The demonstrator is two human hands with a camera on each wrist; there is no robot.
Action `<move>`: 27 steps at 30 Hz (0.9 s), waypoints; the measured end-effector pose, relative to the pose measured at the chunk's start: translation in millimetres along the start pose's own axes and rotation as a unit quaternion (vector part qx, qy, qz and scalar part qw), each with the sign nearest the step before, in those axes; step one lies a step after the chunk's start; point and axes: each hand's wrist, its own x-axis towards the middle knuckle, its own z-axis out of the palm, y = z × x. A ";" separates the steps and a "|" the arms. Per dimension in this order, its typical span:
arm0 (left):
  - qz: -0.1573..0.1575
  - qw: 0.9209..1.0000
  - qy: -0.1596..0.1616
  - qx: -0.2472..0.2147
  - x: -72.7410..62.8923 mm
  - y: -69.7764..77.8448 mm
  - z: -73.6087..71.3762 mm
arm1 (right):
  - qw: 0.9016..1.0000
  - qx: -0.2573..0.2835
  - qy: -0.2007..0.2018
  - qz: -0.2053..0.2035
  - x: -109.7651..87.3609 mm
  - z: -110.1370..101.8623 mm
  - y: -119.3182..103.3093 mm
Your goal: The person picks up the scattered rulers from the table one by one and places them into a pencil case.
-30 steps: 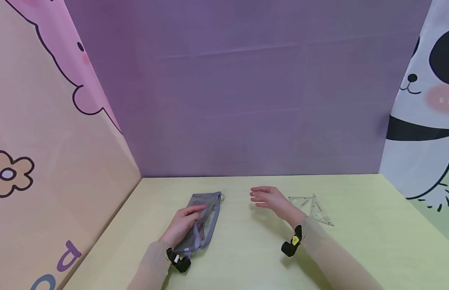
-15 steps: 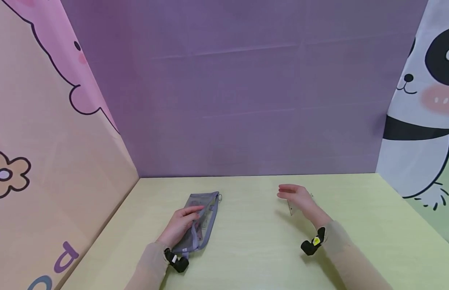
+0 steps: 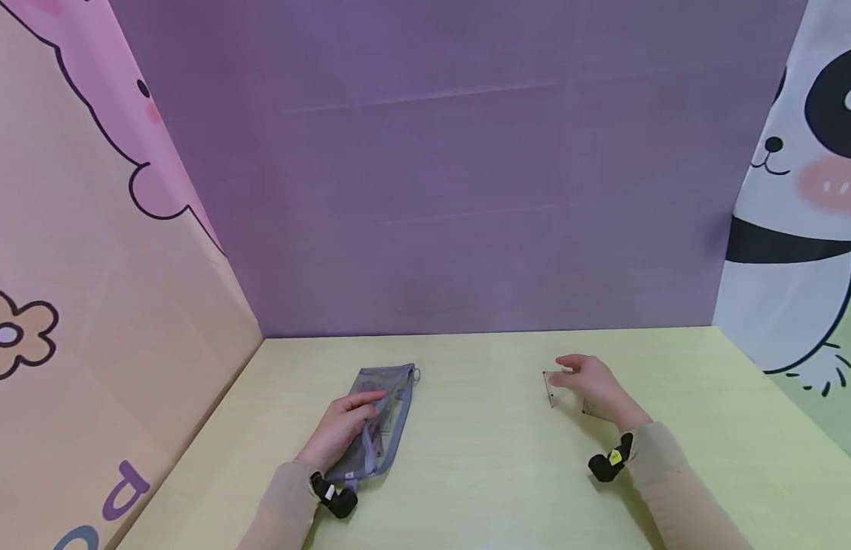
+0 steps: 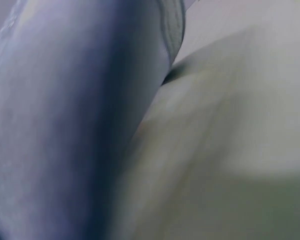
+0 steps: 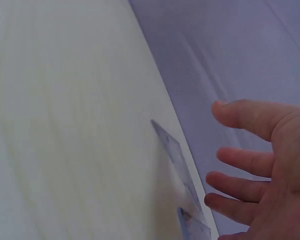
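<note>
In the head view, a greyish-purple mesh zipper pouch lies on the table left of the middle, with something faint and reddish showing inside. My left hand holds it by the side near its zipper; part of the grip is hidden. Further right, two clear triangular set squares lie on the table, partly covered by my right hand. The right wrist view shows the fingers and thumb spread apart, holding nothing, above the set squares. The pouch fills the left wrist view's left side, blurred.
The pale wooden table meets a purple back wall. A cartoon-printed panel stands at the left side, and a panda-printed panel at the right. A small metal ring hangs at the pouch's far corner.
My right hand has moved to the right and come down over the set squares, now covering much of them. My left hand and the pouch have stayed in place.
</note>
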 end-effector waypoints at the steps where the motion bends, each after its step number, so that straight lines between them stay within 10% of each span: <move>1: 0.000 1.000 -0.001 0.001 0.4 0.1 0.3 | 1.000 -0.019 -0.003 -0.004 0.3 0.5 1.8; 14: 0.000 1.000 0.005 -0.005 0.8 0.1 1.3 | 0.998 -0.024 -0.033 -0.044 5.2 10.0 1.7; 27: -0.001 1.000 0.002 0.002 0.0 0.4 0.9 | 0.981 -0.191 -0.016 0.010 -4.4 8.4 -3.0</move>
